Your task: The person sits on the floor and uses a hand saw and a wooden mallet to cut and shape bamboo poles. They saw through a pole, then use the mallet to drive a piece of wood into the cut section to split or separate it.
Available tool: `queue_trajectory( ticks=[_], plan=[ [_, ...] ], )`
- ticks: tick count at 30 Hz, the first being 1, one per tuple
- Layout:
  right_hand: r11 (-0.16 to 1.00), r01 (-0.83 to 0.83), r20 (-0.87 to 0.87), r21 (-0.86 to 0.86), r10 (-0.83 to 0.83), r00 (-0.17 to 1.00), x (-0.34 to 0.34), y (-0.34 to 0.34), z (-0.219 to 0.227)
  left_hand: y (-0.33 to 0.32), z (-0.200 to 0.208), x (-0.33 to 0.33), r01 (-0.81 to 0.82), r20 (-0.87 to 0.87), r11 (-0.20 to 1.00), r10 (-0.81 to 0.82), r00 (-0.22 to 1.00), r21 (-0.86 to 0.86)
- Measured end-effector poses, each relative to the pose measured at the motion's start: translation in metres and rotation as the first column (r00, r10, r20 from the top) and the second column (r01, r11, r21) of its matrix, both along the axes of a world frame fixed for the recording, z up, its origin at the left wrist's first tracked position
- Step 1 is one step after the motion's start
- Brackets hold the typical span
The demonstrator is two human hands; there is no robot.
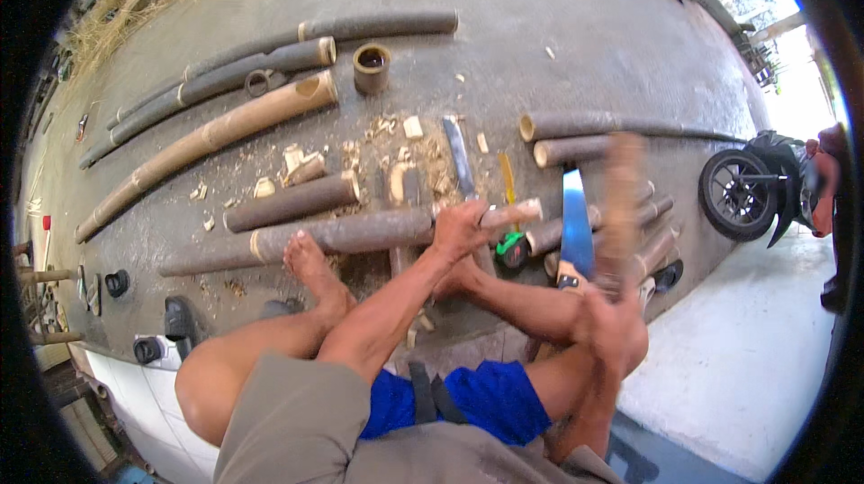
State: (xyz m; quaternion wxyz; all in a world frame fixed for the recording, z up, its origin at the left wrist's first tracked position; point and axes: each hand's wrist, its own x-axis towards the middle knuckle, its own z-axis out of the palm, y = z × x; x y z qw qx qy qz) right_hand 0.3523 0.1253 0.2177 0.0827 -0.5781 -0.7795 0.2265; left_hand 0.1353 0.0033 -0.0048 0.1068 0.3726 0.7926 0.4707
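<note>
The left hand (461,228) is closed in a fist, fingers curled with little gap, around a short, pale-brown wooden rod (516,213) that sticks out to its right, above a long, grey-brown bamboo pole (351,234) lying across the floor (504,52) before the feet. The right hand (610,326), blurred, wraps the lower end of a thick, brown wooden bar (621,205) standing upright; how tightly each finger closes cannot be told. A bare left foot (312,270) touches the pole.
</note>
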Motion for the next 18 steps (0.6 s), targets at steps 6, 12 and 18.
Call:
queue_trajectory(
  ticks=[6,12,18],
  plan=[
    [0.907,0.420,-0.904,0.043,-0.143,0.402,-0.004,0.031,0.016,0.006,0.000,-0.004,-0.016,-0.035,0.999,0.018,0.999,0.047],
    [0.977,-0.149,-0.374,-0.151,0.083,0.924,-0.013,-0.027,-0.029,-0.014,-0.001,-0.002,-0.047,-0.180,0.996,0.060,0.982,0.075],
    [0.877,0.480,-0.809,0.006,-0.278,0.518,-0.002,0.029,0.001,-0.005,-0.008,-0.008,0.006,-0.085,1.000,-0.004,0.996,0.023]
  ],
)
